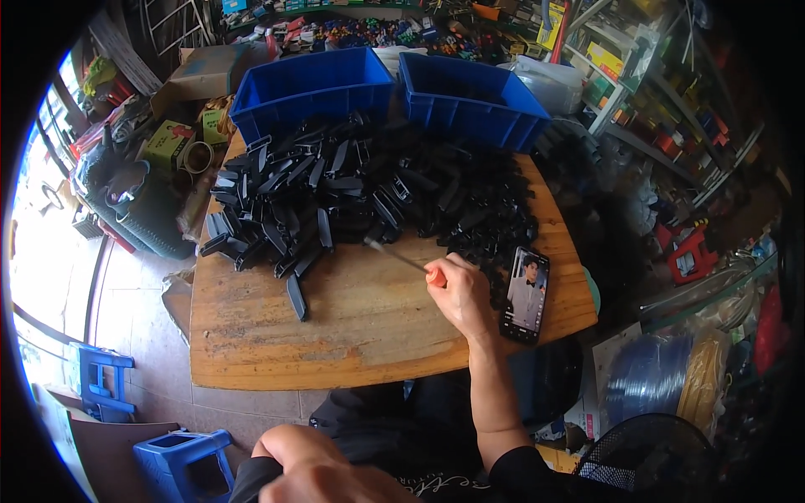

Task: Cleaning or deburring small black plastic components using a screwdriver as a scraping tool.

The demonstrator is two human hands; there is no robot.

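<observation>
My right hand (463,300) is closed round the orange handle of a screwdriver (435,277). Its thin shaft points left and away over the wooden table (335,335), and the tip is near the front of a large heap of black plastic parts (335,180). One long black part (296,298) lies at the heap's near edge, toward me. Low in the picture, my left hand (323,486) is held back close to my body, off the table. It is smeared and partly cut off, so its fingers cannot be made out.
Two blue plastic bins (314,92) stand behind the heap. A phone (527,298) with a lit screen lies at the table's right side. Blue stools (186,461) are on the floor at lower left. Crowded shelves (637,92) and wrapped rolls (646,377) line the right.
</observation>
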